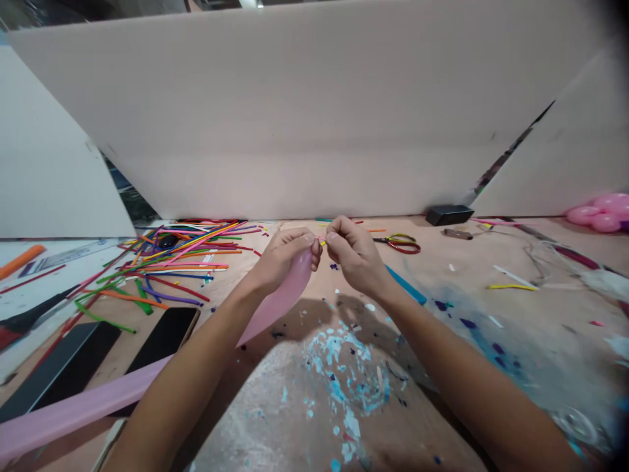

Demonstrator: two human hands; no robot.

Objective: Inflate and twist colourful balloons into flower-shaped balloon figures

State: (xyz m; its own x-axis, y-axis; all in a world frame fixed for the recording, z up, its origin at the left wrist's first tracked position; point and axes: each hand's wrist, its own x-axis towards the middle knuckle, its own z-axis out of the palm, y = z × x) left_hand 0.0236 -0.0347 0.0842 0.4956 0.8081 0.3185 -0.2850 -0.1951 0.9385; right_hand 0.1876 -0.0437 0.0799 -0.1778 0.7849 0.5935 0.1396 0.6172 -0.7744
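Note:
A long inflated pink balloon (pixel 282 298) runs from my left hand (pixel 289 255) down under my left forearm and out to the lower left. The fingers of that hand are closed around its narrow end. Close beside it, my right hand (pixel 354 255) is closed, with thumb and forefinger pinching the thin tip of the balloon. A small yellow bit (pixel 322 243) shows between the fingertips of both hands; its exact shape is too small to tell. Both hands are raised above the table in front of me.
Many uninflated coloured balloons (pixel 196 249) lie heaped at left, near a dark phone (pixel 160 334) and a dark box (pixel 63 360). Scissors (pixel 400 243) and a black block (pixel 449 215) lie behind my right hand. Pink balloons (pixel 602 213) sit far right. White panels (pixel 295 118) enclose the back.

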